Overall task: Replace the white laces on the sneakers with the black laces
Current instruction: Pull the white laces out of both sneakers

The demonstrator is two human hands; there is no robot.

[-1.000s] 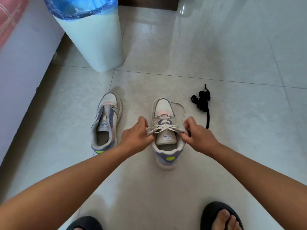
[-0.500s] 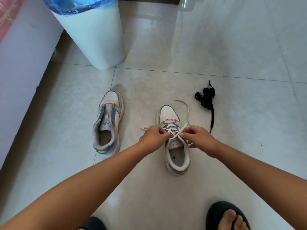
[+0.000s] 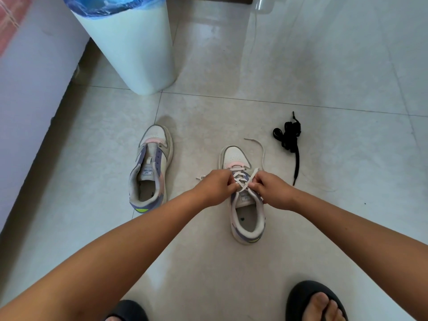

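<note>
White lace (image 3: pixel 242 180) still threaded in the right-hand sneaker (image 3: pixel 245 205) on the floor, pinched by left hand (image 3: pixel 216 187) and right hand (image 3: pixel 272 191). Second sneaker (image 3: pixel 150 169), laceless, lies left; black laces (image 3: pixel 289 137) bunched right.

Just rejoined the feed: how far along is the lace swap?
Done: the left sneaker already has no laces. In hand: left hand and right hand pinch the white lace on the right sneaker. Left: finishing it, then threading the bundled black laces lying on the tile floor.

hands (image 3: pixel 245 188) closer together than before
</note>
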